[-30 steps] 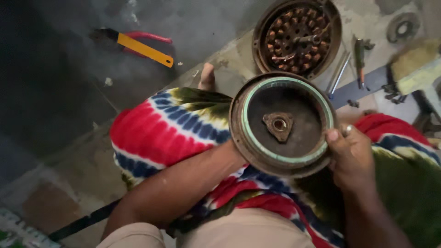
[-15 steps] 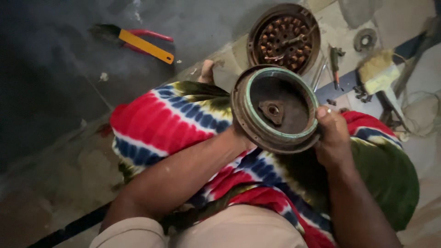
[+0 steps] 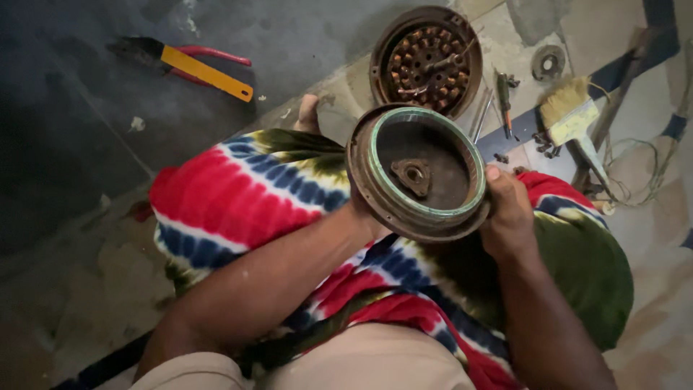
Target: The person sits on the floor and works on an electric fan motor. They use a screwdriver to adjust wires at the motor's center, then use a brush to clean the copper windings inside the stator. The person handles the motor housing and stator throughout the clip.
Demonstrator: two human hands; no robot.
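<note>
Both hands grip a round rusty motor cover [image 3: 419, 173] above the lap: right hand [image 3: 509, 217] clasping its rim, left hand [image 3: 361, 213] mostly hidden behind. Copper-wound stator [image 3: 427, 61], paintbrush [image 3: 574, 123] and pliers [image 3: 184, 61] lie on the floor beyond.

The floor [image 3: 72, 130] is dark, stained concrete on the left, shading to paler, patchy cement on the far right, where the light falls brighter. On the dark part, far left, lie red-handled pliers [image 3: 209, 54] touching a yellow utility knife [image 3: 206, 72]. On the pale part, far right, sit a round wound stator in its rusty housing [image 3: 426, 61], a screwdriver [image 3: 504, 101], a small bearing [image 3: 548, 63], a yellow-bristled paintbrush [image 3: 574, 123], scattered screws [image 3: 545, 141] and loose wire [image 3: 642, 173].
</note>
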